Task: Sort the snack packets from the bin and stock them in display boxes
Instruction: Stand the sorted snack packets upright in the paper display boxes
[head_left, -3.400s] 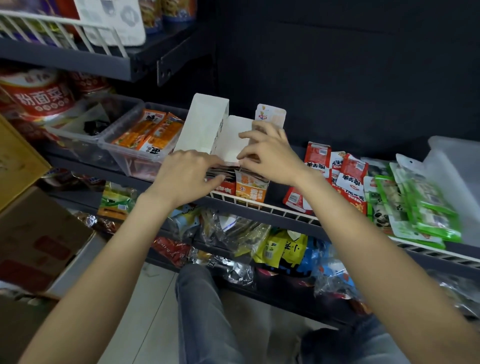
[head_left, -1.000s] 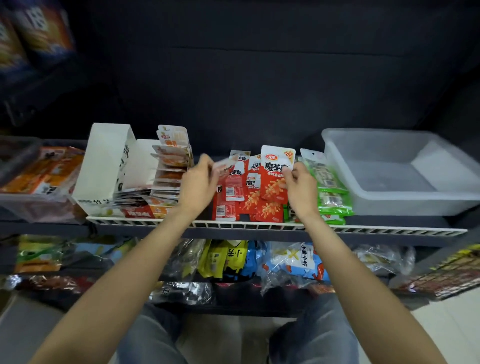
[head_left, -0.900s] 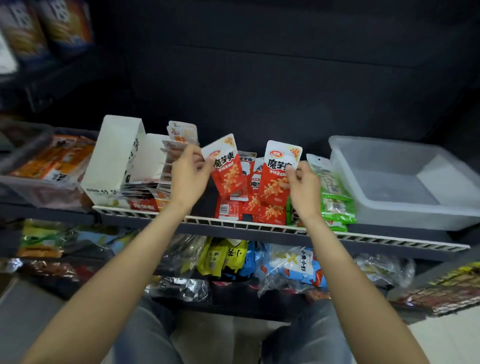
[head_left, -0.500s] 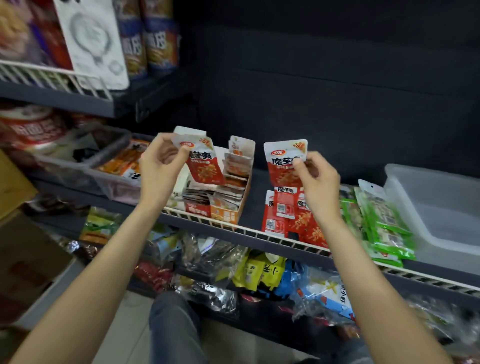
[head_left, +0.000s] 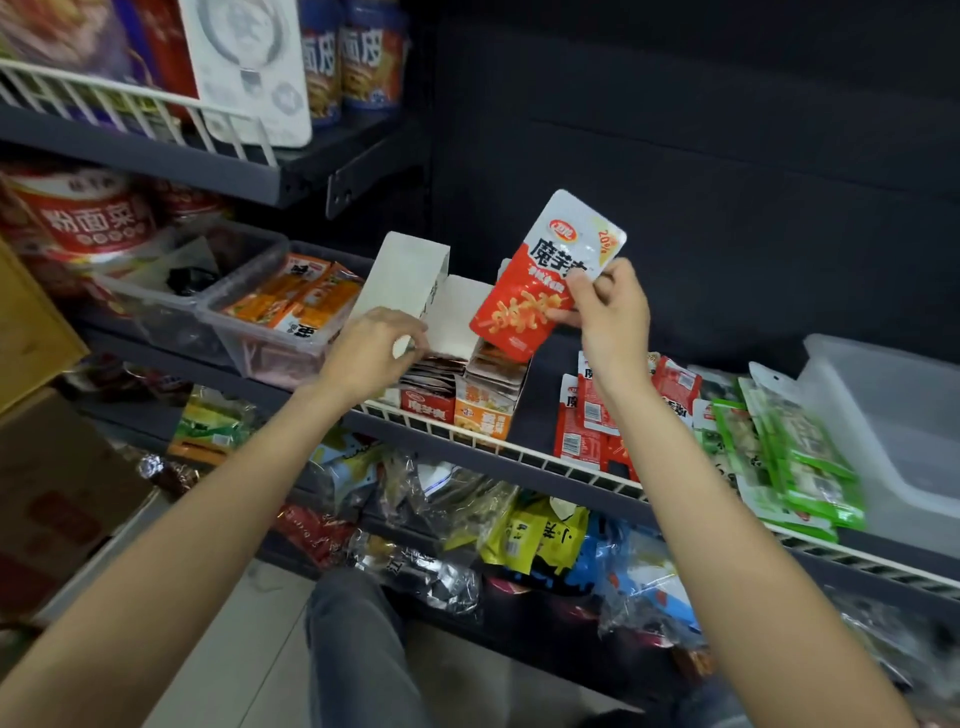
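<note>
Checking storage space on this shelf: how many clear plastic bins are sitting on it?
3. One empty-looking bin sits at the far right; one left of the display boxes holds orange packets; another stands beside it, further left. More may lie out of frame.

Red-and-white packet (head_left: 540, 280) up in the right grip (head_left: 608, 317), orange swirls across its red lower half, yellow corner flash on the white top. Just left of it, white display box (head_left: 410, 270), red and orange front panels below. Below that grip, loose red packets (head_left: 582, 421); further right, green-and-white packets (head_left: 795, 457). Beyond those, a clear, frosty bin (head_left: 893, 415). Left of the left grip, orange packs (head_left: 296, 306) in a clear tub.
</note>
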